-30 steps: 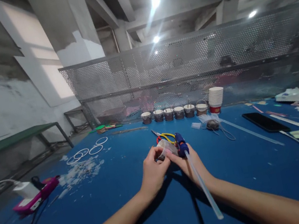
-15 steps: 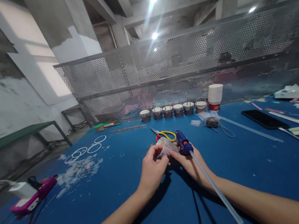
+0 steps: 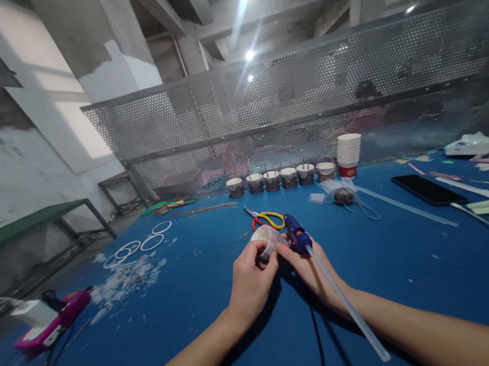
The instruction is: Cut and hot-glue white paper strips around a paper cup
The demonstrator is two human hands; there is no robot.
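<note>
A small whitish cup (image 3: 260, 234) is tilted between my hands over the middle of the blue table. My left hand (image 3: 250, 275) is closed around its near left side, thumb and fingers on the wall. In my right hand (image 3: 312, 267) is a blue hot glue gun (image 3: 298, 233), with a long translucent glue stick (image 3: 349, 306) poking out of its back toward me. My right fingertips also reach the cup's right side. Fingers hide much of the cup and the gun's handle. Just beyond lie scissors (image 3: 272, 218) with red and yellow handles.
Several grey-wrapped cups (image 3: 288, 178) line the back, beside a stack of paper cups (image 3: 349, 155). A ball of grey cord (image 3: 344, 196) and a black phone (image 3: 428, 190) lie to the right. White rings (image 3: 151, 242) and a magenta power strip (image 3: 56, 323) are on the left.
The cup has turned slightly between my fingers, and its opening shows more. Both hands keep their holds. The whole view has shifted a little.
</note>
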